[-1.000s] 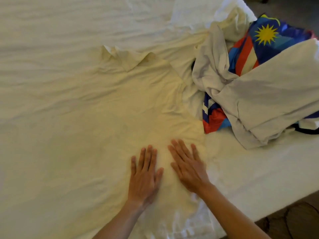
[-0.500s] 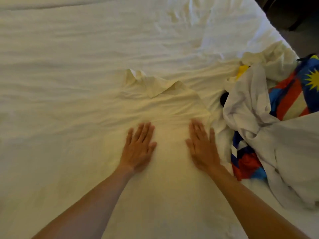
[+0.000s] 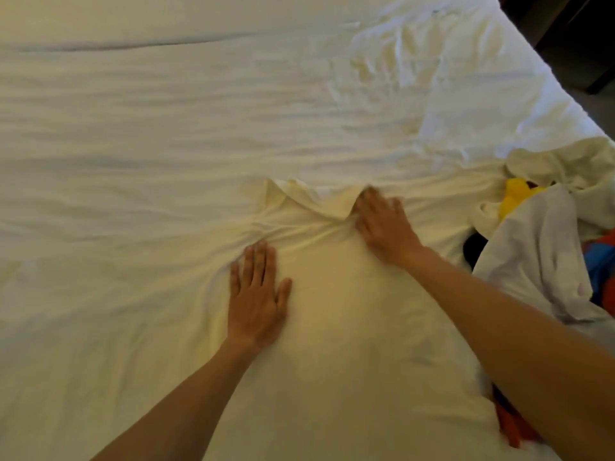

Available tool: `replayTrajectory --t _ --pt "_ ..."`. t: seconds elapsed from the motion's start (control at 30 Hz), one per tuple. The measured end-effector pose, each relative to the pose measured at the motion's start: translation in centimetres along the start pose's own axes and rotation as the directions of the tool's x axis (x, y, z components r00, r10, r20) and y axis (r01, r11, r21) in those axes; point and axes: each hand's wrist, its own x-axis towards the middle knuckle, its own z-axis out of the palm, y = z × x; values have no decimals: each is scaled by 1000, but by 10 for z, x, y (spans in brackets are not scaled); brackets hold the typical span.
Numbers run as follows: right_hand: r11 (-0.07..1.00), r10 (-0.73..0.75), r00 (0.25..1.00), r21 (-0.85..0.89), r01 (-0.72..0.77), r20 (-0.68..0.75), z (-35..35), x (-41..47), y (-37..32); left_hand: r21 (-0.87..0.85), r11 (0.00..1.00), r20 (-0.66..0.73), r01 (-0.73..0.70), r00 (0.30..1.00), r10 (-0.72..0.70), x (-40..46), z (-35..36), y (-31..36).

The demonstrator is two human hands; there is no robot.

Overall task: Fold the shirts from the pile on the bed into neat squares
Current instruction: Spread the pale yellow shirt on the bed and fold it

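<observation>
A pale cream shirt (image 3: 326,311) lies spread flat on the white bed (image 3: 166,111), its collar (image 3: 309,201) pointing away from me. My left hand (image 3: 256,294) presses flat on the shirt's left chest, fingers straight. My right hand (image 3: 382,224) lies flat, fingers extended, on the shirt's right shoulder just beside the collar; cloth bunches into wrinkles between the two hands. The pile of shirts (image 3: 545,247) sits at the right edge of the bed, with white, yellow, blue and red fabric showing.
The bed's right edge (image 3: 545,71) runs diagonally at the upper right, with dark floor beyond it. Rumpled sheet (image 3: 399,61) lies at the far right. A seam or fold (image 3: 133,46) crosses the sheet at the far side. Red fabric (image 3: 509,424) peeks out under my right forearm.
Both hands have slid up the shirt from its lower part toward the collar, spreading apart; the right hand has reached the shoulder by the collar. The view has shifted, pushing the pile rightward.
</observation>
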Motion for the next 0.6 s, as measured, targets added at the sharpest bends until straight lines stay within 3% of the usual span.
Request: replayTrajectory --t 0.07,0.1,0.13,0.2,0.3,0.37,0.47,0.5,0.53,0.6 --pt "936 330 942 154 -317 -65 -13 25 -1 12 999 -7 -30 1000 30 -1 -1 3" --pt "885 442 886 232 -404 -141 -16 31 -7 19 999 -17 -34 999 35 -2 -1 4" --pt "882 457 852 257 -396 -254 -16 32 -16 23 999 -24 -31 999 32 -2 -1 4" --pt "955 276 881 208 -209 -383 -12 25 -34 12 998 -32 -53 998 54 1 -4 6" --pt "981 -41 959 169 91 -281 11 7 -44 -16 954 -11 -298 954 298 18 -10 12" --pt "982 -64 975 161 100 -213 27 -1 -35 -39 863 95 -503 858 504 41 -12 12" --pt "996 33 981 90 -16 -191 39 -11 -26 -2 762 219 -647 744 632 94 -24 5" --pt "997 47 984 73 -35 -174 42 -12 -25 46 770 238 -636 756 610 113 -30 0" --pt "997 53 987 57 -45 -150 42 -13 -24 107 823 250 -557 816 520 131 -37 -5" --pt "997 69 991 32 -65 -119 44 -11 -24 128 974 180 -187 970 163 151 -52 -14"
